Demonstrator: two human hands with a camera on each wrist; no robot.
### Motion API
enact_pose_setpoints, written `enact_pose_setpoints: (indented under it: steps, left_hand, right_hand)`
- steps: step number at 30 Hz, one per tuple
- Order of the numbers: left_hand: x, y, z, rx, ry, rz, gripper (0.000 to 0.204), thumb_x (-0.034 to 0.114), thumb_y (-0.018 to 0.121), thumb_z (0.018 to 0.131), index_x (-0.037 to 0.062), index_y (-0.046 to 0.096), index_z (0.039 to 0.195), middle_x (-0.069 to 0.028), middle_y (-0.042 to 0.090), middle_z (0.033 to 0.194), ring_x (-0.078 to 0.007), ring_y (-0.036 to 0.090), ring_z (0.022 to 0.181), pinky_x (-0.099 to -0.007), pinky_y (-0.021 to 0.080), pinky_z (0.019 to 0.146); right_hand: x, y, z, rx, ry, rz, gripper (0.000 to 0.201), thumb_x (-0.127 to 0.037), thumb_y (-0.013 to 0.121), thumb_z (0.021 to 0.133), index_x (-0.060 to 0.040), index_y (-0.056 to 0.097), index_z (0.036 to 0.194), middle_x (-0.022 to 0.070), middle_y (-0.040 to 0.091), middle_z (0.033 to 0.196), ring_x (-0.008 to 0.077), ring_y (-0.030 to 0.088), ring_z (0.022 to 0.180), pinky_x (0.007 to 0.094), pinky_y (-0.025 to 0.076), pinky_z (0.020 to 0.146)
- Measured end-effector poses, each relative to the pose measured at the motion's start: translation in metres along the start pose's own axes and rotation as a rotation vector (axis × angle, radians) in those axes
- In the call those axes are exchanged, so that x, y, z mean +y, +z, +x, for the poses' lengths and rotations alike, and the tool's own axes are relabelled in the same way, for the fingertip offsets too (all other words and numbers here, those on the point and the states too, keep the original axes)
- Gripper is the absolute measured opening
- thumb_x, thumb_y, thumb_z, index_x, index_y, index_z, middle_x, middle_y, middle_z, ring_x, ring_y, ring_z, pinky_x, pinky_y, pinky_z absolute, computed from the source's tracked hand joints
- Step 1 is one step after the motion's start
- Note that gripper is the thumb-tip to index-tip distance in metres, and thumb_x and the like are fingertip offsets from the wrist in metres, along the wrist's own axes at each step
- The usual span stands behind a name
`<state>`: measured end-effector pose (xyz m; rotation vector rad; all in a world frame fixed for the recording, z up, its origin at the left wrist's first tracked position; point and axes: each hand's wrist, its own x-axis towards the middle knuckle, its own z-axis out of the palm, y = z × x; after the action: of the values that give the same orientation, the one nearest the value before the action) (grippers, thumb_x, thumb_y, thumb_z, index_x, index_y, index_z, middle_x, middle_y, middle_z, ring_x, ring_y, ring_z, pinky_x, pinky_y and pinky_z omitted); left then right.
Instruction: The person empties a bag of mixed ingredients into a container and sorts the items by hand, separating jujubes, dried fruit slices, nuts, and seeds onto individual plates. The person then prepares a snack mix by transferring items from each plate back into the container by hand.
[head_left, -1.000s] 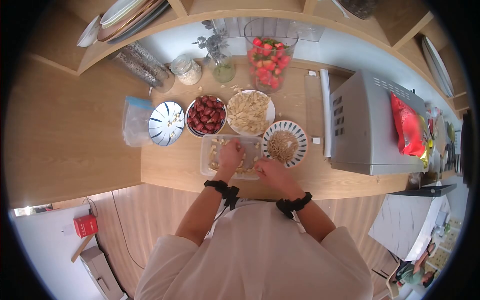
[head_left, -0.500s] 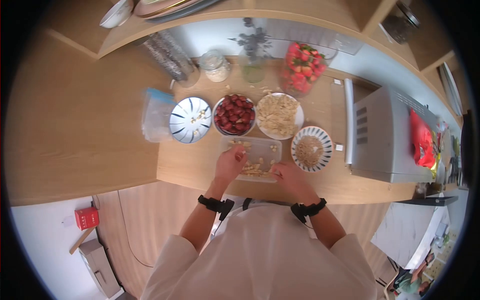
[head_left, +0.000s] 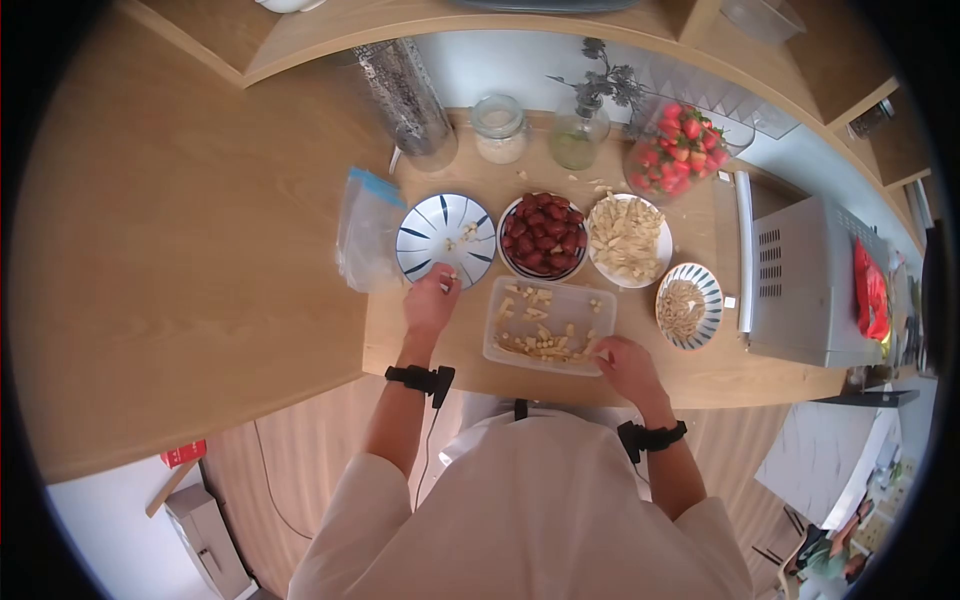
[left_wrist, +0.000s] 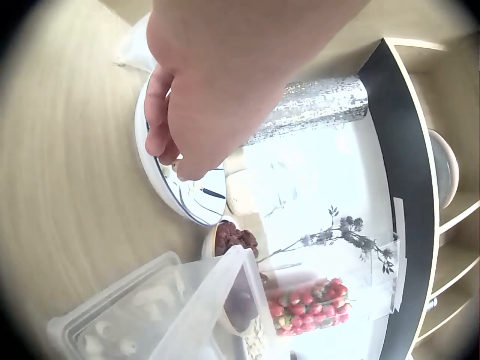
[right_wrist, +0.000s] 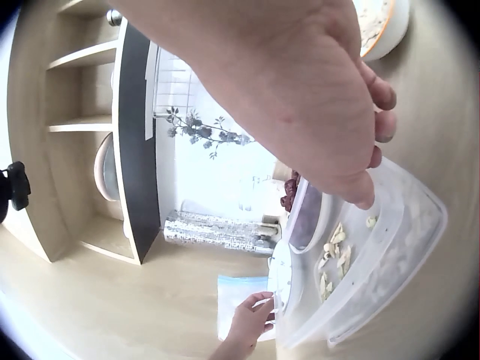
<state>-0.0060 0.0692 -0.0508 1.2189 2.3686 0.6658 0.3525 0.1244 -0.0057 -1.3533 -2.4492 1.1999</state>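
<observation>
My left hand (head_left: 432,300) is over the near edge of the white plate with blue stripes (head_left: 430,225), pinching a small pale piece (left_wrist: 176,164) between thumb and fingers. A few similar pieces lie on that plate. At the right front corner of the clear plastic box (head_left: 490,325) is my right hand (head_left: 632,370), fingers loosely bent and fingertips right at the rim. In the right wrist view its thumb (right_wrist: 360,191) overlaps the box wall, apart from the fingers. Pale pieces (head_left: 545,347) lie scattered in the box, mostly along its near side.
Behind the box stand a bowl of red dates (head_left: 545,235) and a plate of pale slices (head_left: 625,235). A striped bowl (head_left: 712,300) is to the right. A zip bag (head_left: 365,235), glass jar (head_left: 498,130), vase (head_left: 580,140), strawberry container (head_left: 685,155) and microwave (head_left: 815,280) surround them.
My left hand has moved from the box leftward to the striped plate, carrying a pale piece. The right hand has stayed near the box's right front corner. The head view has shifted left.
</observation>
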Motion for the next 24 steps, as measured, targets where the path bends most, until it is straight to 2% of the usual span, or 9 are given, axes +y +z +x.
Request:
enact_pose_setpoints:
  steps: [2,4,11,13,17,19,20,23,24]
  left_hand:
    - [-0.007,0.002,0.010,-0.037,0.005,0.037,0.021,0.026,0.068,0.085,0.0144,0.062,0.100,-0.0050,0.072,0.083,-0.0266,0.070,0.076,-0.0409,0.055,0.070]
    - [-0.012,0.005,0.021,-0.064,0.040,0.267,0.023,0.027,0.071,0.082,0.0138,0.063,0.099,-0.0051,0.073,0.082,-0.0269,0.070,0.075,-0.0407,0.055,0.069]
    - [-0.014,0.012,0.054,-0.154,0.097,0.130,0.027,0.028,0.072,0.082,0.0129,0.062,0.102,-0.0065,0.072,0.081,-0.0300,0.069,0.081,-0.0421,0.054,0.070]
    - [-0.014,0.018,0.066,-0.016,0.102,0.078,0.029,0.027,0.073,0.081,0.0121,0.061,0.102,-0.0083,0.072,0.083,-0.0296,0.069,0.081,-0.0420,0.053,0.070]
    - [-0.001,0.014,0.068,-0.018,0.147,0.077,0.028,0.026,0.073,0.081,0.0112,0.061,0.102,-0.0085,0.071,0.084,-0.0300,0.068,0.079,-0.0416,0.053,0.070]
    - [-0.003,0.020,0.071,-0.270,0.285,-0.031,0.029,0.025,0.072,0.081,0.0103,0.062,0.105,-0.0081,0.069,0.083,-0.0307,0.067,0.078,-0.0422,0.053,0.069]
    - [-0.003,0.024,0.070,-0.275,0.287,-0.031,0.029,0.025,0.072,0.081,0.0103,0.062,0.105,-0.0081,0.069,0.083,-0.0307,0.067,0.078,-0.0422,0.053,0.069]
    - [0.004,0.034,0.062,-0.139,0.351,0.003,0.021,0.023,0.068,0.084,0.0125,0.062,0.101,-0.0047,0.068,0.082,-0.0297,0.067,0.082,-0.0421,0.053,0.073]
    - [0.005,0.033,0.061,-0.028,0.347,0.026,0.021,0.023,0.068,0.084,0.0122,0.062,0.101,-0.0058,0.067,0.083,-0.0300,0.066,0.081,-0.0419,0.053,0.072]
  right_hand:
    - [-0.008,0.003,0.000,0.019,0.015,-0.035,0.012,-0.012,0.070,0.082,-0.0070,0.065,0.092,0.0126,0.067,0.092,0.0348,0.064,0.080,0.0439,0.052,0.071]
    - [-0.010,0.011,-0.001,0.073,0.019,-0.035,0.013,-0.010,0.070,0.080,-0.0063,0.065,0.092,0.0122,0.065,0.087,0.0323,0.063,0.076,0.0425,0.051,0.068]
    - [-0.015,0.027,-0.004,0.199,0.051,-0.054,0.016,-0.007,0.070,0.079,-0.0052,0.064,0.093,0.0123,0.063,0.082,0.0303,0.062,0.071,0.0411,0.050,0.065]
    - [-0.016,0.027,-0.005,0.207,0.069,-0.059,0.016,-0.006,0.070,0.078,-0.0050,0.064,0.093,0.0123,0.063,0.082,0.0302,0.062,0.071,0.0411,0.050,0.065]
    - [-0.017,0.029,-0.006,0.227,0.100,-0.050,0.016,-0.005,0.070,0.078,-0.0047,0.064,0.092,0.0125,0.062,0.081,0.0297,0.061,0.070,0.0406,0.049,0.064]
    - [-0.016,0.029,-0.005,0.218,0.102,-0.055,0.016,-0.007,0.070,0.079,-0.0060,0.064,0.093,0.0118,0.064,0.084,0.0314,0.063,0.073,0.0418,0.050,0.065]
    - [-0.014,0.029,-0.006,0.205,0.105,-0.060,0.015,-0.010,0.070,0.080,-0.0072,0.063,0.093,0.0111,0.065,0.088,0.0332,0.064,0.076,0.0430,0.051,0.067]
    - [-0.013,0.028,-0.007,0.230,0.081,-0.062,0.014,-0.011,0.070,0.080,-0.0075,0.064,0.093,0.0102,0.065,0.086,0.0322,0.064,0.074,0.0428,0.051,0.067]
    - [-0.012,0.027,-0.008,0.230,0.089,-0.063,0.014,-0.011,0.070,0.080,-0.0075,0.064,0.093,0.0102,0.065,0.086,0.0322,0.064,0.074,0.0428,0.051,0.067]
